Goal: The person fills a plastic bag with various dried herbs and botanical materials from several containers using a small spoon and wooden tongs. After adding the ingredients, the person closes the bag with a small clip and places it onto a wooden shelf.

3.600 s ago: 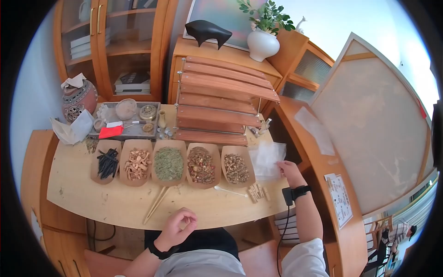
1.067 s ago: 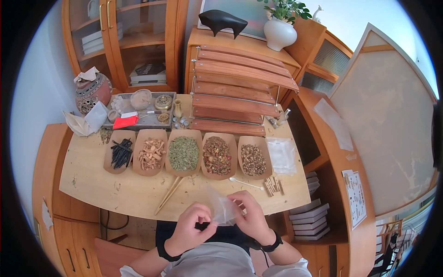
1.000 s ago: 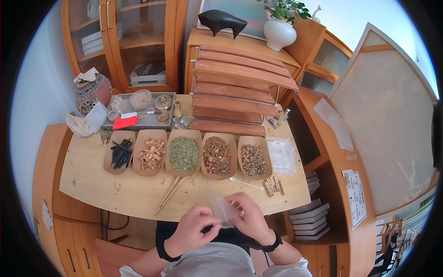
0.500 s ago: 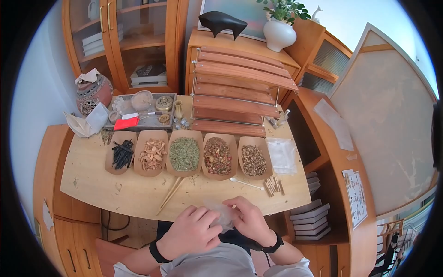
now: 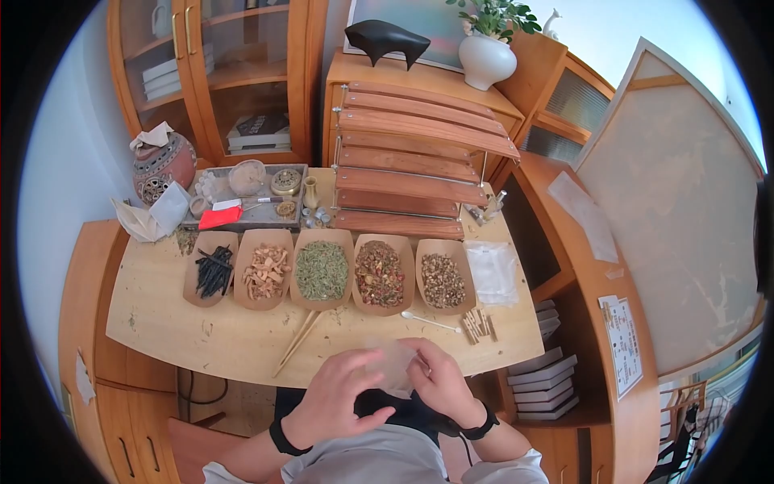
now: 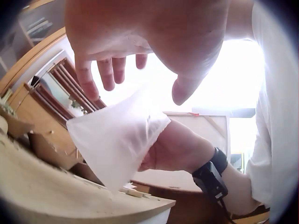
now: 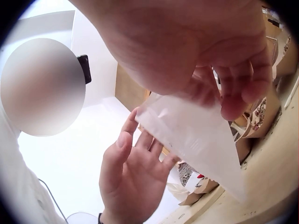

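My right hand [image 5: 445,385] pinches a thin, translucent white bag [image 5: 395,373] just past the table's front edge, close to my body. Beside it on the left, my left hand [image 5: 332,403] has its fingers and thumb spread apart. In the left wrist view the bag [image 6: 112,140] hangs flat from the right hand, below the left fingertips. The right wrist view shows the bag [image 7: 191,135] passing in front of the left palm [image 7: 140,177], held at its upper edge. More such bags [image 5: 492,273] lie stacked at the table's right.
Several paper trays stand in a row, with dark sticks [image 5: 214,273], wood chips [image 5: 266,270], green herb [image 5: 322,270] and dried flowers [image 5: 380,274]. In front lie wooden tongs [image 5: 297,343], a white spoon [image 5: 431,322] and small clothespins [image 5: 480,325]. Behind rises a slatted wooden rack [image 5: 411,177].
The right hand has come from the bag stack to my body with one bag. Both hands fingered it; now the left fingers have spread off it while the right keeps hold.
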The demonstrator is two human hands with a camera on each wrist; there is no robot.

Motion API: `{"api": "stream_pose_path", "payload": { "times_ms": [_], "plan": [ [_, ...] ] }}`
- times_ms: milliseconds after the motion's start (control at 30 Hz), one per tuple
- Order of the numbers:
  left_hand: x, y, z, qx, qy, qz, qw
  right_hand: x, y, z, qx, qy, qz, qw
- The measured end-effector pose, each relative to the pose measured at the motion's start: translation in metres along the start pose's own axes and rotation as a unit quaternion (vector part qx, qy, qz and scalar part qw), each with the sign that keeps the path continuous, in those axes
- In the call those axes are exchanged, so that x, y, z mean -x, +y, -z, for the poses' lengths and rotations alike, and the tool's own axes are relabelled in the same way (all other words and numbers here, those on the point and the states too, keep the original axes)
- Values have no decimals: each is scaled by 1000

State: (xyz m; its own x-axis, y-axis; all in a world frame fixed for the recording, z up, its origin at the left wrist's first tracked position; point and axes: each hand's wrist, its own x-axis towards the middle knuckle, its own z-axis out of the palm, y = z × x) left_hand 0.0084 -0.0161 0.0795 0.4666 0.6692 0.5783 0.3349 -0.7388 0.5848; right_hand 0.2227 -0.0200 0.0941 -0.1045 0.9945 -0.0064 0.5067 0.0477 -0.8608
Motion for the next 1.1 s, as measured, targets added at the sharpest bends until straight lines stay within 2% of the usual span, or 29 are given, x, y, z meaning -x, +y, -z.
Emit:
{"api": "stream_pose_path", "payload": {
  "times_ms": [33, 100, 200, 533, 633, 800, 900, 1033, 1100],
  "plan": [
    [2, -1, -5, 37, 30, 20, 999, 1, 6, -3, -32, -11, 2, 999],
    [2, -2, -10, 9, 8, 29, 1000, 3, 23, -11, -94, -34, 5, 995],
    [9, -9, -26, -7, -10, 42, 999, 4, 11, -14, -104, -60, 90, 989],
    [13, -15, -12, -62, -50, 14, 997, 4, -4, -23, -44, -90, 60, 993],
    [17, -18, -10, -89, -49, 11, 995, 1, 2, -21, -28, -76, 41, 996],
    [15, -10, -15, -70, -45, 43, 996, 4, 1, -25, -25, -88, 30, 995],
    [15, -11, -15, -39, -38, 47, 997, 2, 2, -28, -40, -52, 140, 988],
    [21, -19, -17, 7, -1, 38, 999, 5, 0, -23, -2, -108, 55, 993],
    [19, -16, -13, -22, -11, 44, 999, 4, -10, -19, 14, -127, -5, 992]
  ]
}}
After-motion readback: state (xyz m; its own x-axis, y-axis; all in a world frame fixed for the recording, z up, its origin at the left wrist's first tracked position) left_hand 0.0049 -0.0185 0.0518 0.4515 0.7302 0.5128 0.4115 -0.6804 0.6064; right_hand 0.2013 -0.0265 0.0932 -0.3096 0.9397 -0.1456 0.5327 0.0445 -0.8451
